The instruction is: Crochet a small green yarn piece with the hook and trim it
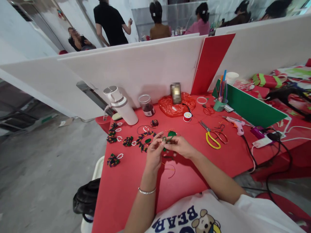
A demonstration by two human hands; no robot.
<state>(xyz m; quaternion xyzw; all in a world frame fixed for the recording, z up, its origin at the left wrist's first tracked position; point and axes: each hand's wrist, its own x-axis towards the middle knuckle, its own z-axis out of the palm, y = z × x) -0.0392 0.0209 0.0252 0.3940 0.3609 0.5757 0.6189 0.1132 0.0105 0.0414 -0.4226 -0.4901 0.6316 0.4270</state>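
Note:
Both hands meet over the red table (136, 194), fingers pinched on green yarn (164, 139) that forms a small loop between them. My left hand (155, 148) grips it from the left, and my right hand (181, 146) from the right. A dark green bundle (172, 133) shows just behind the fingers; whether it joins the yarn I cannot tell. Left of my hands lies a multicoloured braided ring (139, 142) with a green piece inside. Farther left are several dark knotted yarn pieces with white bead loops, one near the table's left edge (113, 160).
A white tumbler (127, 111), a clear jar (146, 105) and a red plastic bag (165, 105) stand along the back. To the right are yellow-handled scissors (213, 140), a pink glue gun (238, 125), a power strip (261, 141) with cables and a green board (250, 105). People are beyond the partition.

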